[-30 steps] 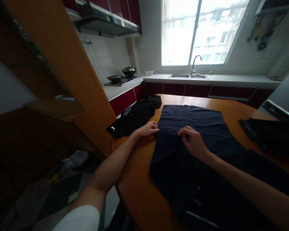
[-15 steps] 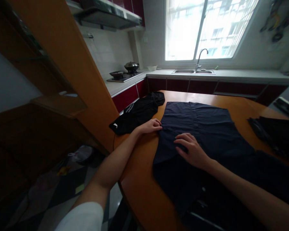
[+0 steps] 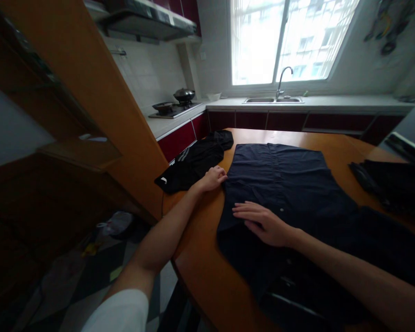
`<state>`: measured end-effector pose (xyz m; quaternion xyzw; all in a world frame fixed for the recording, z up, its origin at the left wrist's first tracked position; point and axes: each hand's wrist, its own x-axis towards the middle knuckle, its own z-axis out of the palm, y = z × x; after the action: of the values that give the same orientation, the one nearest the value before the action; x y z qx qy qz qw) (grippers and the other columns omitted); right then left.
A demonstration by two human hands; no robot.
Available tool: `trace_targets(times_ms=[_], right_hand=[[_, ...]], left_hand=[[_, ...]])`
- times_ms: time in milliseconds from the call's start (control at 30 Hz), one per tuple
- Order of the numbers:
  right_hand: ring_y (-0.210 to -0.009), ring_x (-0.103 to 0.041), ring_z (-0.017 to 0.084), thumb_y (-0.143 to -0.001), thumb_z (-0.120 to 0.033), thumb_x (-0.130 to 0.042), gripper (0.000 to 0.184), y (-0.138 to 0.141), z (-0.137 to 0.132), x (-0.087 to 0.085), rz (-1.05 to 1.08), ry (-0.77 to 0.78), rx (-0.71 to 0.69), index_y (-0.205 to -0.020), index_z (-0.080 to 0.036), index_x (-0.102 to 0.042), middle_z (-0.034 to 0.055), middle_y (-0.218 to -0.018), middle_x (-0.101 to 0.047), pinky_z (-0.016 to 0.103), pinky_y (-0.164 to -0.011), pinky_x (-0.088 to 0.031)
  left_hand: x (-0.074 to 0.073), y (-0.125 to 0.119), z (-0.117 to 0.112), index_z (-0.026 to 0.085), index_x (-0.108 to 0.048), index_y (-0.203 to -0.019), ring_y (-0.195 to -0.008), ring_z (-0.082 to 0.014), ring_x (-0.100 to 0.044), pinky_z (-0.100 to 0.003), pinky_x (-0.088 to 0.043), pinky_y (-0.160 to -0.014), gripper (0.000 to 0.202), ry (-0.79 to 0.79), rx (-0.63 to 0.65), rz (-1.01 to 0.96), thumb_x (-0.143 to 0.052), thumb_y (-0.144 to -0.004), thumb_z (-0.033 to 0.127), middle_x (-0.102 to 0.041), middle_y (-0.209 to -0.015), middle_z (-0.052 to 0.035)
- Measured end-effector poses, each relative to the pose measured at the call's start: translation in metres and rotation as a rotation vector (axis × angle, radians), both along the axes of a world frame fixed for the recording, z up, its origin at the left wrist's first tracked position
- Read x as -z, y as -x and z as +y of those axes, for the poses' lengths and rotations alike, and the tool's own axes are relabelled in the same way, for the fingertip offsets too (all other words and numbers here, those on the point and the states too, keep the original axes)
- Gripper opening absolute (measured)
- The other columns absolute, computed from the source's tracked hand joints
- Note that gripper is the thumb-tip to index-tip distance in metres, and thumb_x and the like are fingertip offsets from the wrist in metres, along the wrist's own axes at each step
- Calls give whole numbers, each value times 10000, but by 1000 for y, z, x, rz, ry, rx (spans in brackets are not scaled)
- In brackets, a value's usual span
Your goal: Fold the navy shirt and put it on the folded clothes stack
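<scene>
So the left arm, in a white sleeve (image 3: 119, 310), reaches up and forward past the edge of the surface (image 3: 197, 272), and the left hand (image 3: 212, 178) sits right at the left edge of the navy garment (image 3: 280, 180). Its fingers are curled in, but you can't tell if they're actually pinching any cloth. The right arm comes in from the lower right, and the right hand (image 3: 261, 222) is palm down on the garment, fingers stretched out and loosely side by side, thumb a bit apart, not gripping anything. Fingertips point left.

The garment's spread across the middle of the surface, far half pretty flat, near part dark and bunched. That right forearm lies across the view of the near part, and the shadow there swallows most detail apart from a few small shiny bits.

Other stuff: a black garment (image 3: 202, 159) just left of the navy one, near the left hand, and a dark pile (image 3: 394, 182) well over to the right. Further back there's a stove (image 3: 174, 112) with a lidded wok (image 3: 184, 95) and a pan (image 3: 163, 108), plus a sink (image 3: 259, 100) under the window (image 3: 256, 46).
</scene>
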<state>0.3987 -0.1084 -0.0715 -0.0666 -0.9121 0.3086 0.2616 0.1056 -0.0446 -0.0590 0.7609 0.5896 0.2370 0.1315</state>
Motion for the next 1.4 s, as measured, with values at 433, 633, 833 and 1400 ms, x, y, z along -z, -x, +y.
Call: trace_targets(times_ms=[433, 633, 833, 1400], right_hand=[[-1302, -525, 262, -961, -260, -418, 432, -7, 55, 35, -122, -81, 728, -1331, -160, -617, 139, -1390, -589, 439, -1126, -398], [-1446, -367, 273, -1012, -420, -380, 528, -7, 49, 33, -305, -166, 659, -1467, -177, -489, 129, -1540, -448, 479, -1187, -283], [-1476, -314, 264, -1002, -418, -399, 533, -7, 46, 31, -390, -199, 636, -1475, -186, -483, 121, -1577, -391, 478, -1203, -236], [-1465, -337, 275, -1030, -446, -336, 521, -8, 42, 26, -413, -230, 623, -1431, -187, -543, 124, -1556, -424, 495, -1196, -253]], left_hand=[[-37, -63, -172, 251, -581, -1235, -1060, -203, -592, -293, -471, -932, 462, 219, 227, 319, -578, -808, 74, -595, -1144, -40], [-32, -59, -203, 248, -596, -1273, -1002, -177, -638, -261, -487, -882, 528, 238, 137, 418, -480, -812, 19, -625, -1118, -42], [-50, -57, -191, 250, -714, -1025, -877, -183, -659, -264, -488, -789, 205, 187, 199, 419, -520, -970, 290, -682, -942, -31], [10, 0, -33, 159, -704, -870, -915, -208, -620, -352, -513, -898, 140, 44, -209, 136, -655, -826, 282, -616, -961, -69]])
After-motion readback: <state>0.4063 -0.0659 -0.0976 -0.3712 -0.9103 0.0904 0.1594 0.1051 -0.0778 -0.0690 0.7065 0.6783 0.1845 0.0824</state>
